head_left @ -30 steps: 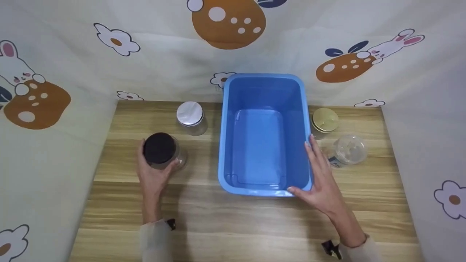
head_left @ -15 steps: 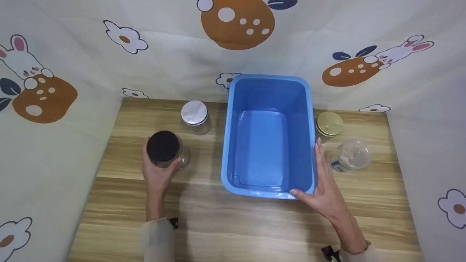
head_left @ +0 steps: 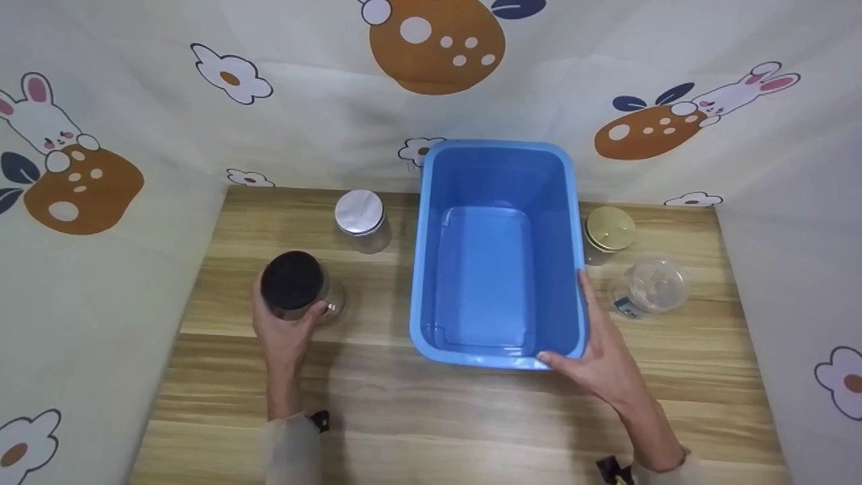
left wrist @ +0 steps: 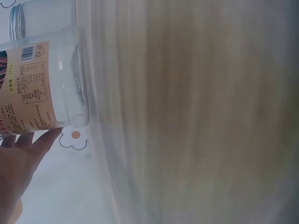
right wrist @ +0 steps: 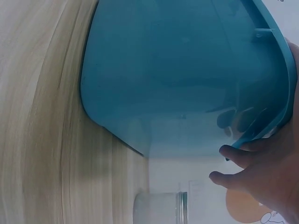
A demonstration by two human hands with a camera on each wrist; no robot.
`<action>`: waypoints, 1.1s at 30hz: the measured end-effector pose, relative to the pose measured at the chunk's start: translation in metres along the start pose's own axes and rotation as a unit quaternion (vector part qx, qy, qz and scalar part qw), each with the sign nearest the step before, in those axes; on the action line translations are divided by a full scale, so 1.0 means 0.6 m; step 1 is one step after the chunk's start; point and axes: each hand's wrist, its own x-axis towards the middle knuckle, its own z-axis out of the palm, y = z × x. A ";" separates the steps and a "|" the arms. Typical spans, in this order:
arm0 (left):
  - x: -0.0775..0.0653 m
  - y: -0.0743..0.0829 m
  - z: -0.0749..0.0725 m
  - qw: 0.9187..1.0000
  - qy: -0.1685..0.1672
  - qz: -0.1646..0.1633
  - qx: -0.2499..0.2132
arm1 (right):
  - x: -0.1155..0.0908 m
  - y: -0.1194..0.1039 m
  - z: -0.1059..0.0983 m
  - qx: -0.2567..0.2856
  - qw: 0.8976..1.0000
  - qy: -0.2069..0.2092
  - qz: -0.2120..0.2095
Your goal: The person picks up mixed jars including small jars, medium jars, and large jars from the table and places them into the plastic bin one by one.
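Note:
My left hand [head_left: 284, 337] grips a clear jar with a black lid [head_left: 291, 279] that stands at the left of the table. Its brown printed label [left wrist: 35, 88] shows in the left wrist view, with fingertips at its side. At the near right corner of a deep blue plastic tub [head_left: 416, 269], my right hand [head_left: 606, 357] holds the rim, thumb over the front edge and fingers along the outer right side. The tub's inside is bare. In the right wrist view the tub's outer wall [right wrist: 154, 70] fills the middle, with two fingertips [right wrist: 231, 156] showing near the rim.
A jar with a silver lid [head_left: 359, 212] stands behind the held jar, left of the tub. Right of the tub are a gold-lidded jar [head_left: 610, 229] and a clear-lidded jar [head_left: 656, 286]. Patterned cloth walls [head_left: 323, 121] enclose the wooden table [head_left: 431, 424].
The left hand and its jar have shifted slightly left. The right hand's fingers have slid lower along the tub's outer side, now tucked under the rim. The head view has moved a little.

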 end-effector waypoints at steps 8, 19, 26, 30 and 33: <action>0.003 0.017 -0.005 0.999 -0.017 0.018 -0.035 | -0.003 0.007 -0.003 0.001 1.000 0.003 0.000; 0.005 0.057 -0.007 0.998 -0.012 0.025 -0.057 | -0.005 -0.044 0.002 0.022 1.000 0.001 0.012; 0.015 0.085 0.010 0.994 -0.031 0.028 -0.097 | -0.005 -0.042 0.001 0.030 1.000 -0.006 -0.001; 0.020 0.097 0.018 0.993 -0.040 0.041 -0.100 | -0.003 -0.049 0.001 0.029 0.999 -0.004 -0.018; 0.023 0.106 0.026 0.993 -0.051 0.049 -0.094 | -0.001 -0.054 -0.001 0.015 1.000 0.001 -0.027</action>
